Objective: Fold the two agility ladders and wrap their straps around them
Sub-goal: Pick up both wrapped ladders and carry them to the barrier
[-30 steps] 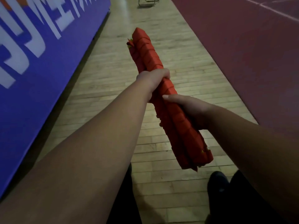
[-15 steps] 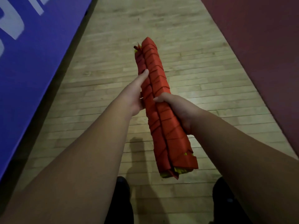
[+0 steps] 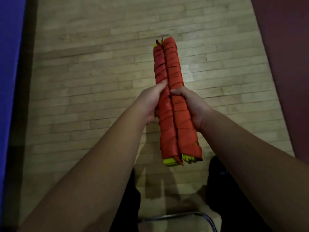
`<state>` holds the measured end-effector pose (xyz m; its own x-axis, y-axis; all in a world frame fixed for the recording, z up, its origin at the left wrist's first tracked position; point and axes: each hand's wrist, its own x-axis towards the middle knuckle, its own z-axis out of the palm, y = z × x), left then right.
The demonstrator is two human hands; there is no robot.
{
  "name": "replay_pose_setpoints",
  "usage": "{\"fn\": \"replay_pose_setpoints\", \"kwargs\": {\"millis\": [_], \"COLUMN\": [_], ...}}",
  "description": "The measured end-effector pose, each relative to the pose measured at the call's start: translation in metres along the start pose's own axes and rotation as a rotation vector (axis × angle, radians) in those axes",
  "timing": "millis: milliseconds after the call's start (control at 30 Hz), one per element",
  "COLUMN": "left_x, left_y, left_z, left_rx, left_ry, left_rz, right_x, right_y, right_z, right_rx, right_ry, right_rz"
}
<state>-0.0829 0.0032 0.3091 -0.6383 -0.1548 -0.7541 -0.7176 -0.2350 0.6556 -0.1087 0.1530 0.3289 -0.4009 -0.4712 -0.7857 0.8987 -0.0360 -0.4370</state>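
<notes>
Together, left hand (image 3: 148,102) and right hand (image 3: 192,107) grip the orange strap-wrapped ladders (image 3: 168,64).

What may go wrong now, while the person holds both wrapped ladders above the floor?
1. The left hand seems to grip only the left bundle, the right hand only the right bundle; if one grip loosens, that bundle may drop to the wooden floor.
2. A strap end sticks out at the far tip, seemingly untucked; the wrap might unwind.
3. The yellow rungs show at the near end and might slide out.

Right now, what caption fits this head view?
Left hand and right hand hold two strap-wrapped ladder bundles above a wooden floor.
</notes>
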Motion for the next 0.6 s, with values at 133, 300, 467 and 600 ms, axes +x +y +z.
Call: {"fn": "replay_pose_setpoints", "kwargs": {"millis": [133,300,467,600], "left_x": [-0.025,-0.067,-0.126,-0.191], "left_y": [0.000,0.033,0.111,0.198], "left_z": [0.009,0.011,0.003,-0.009], "left_rx": [0.187,0.066,-0.036,-0.178], "left_ry": [0.147,0.173,0.242,0.300], "left_rz": [0.120,0.122,0.177,0.271], "right_x": [-0.029,-0.083,-0.143,-0.194], "right_y": [-0.002,-0.037,-0.108,-0.177], "right_z": [0.003,0.039,0.096,0.156], "right_rx": [0.017,-0.026,-0.184,-0.374], "right_ry": [0.038,0.066,0.022,-0.045], "right_rz": [0.067,0.113,0.104,0.030]}}
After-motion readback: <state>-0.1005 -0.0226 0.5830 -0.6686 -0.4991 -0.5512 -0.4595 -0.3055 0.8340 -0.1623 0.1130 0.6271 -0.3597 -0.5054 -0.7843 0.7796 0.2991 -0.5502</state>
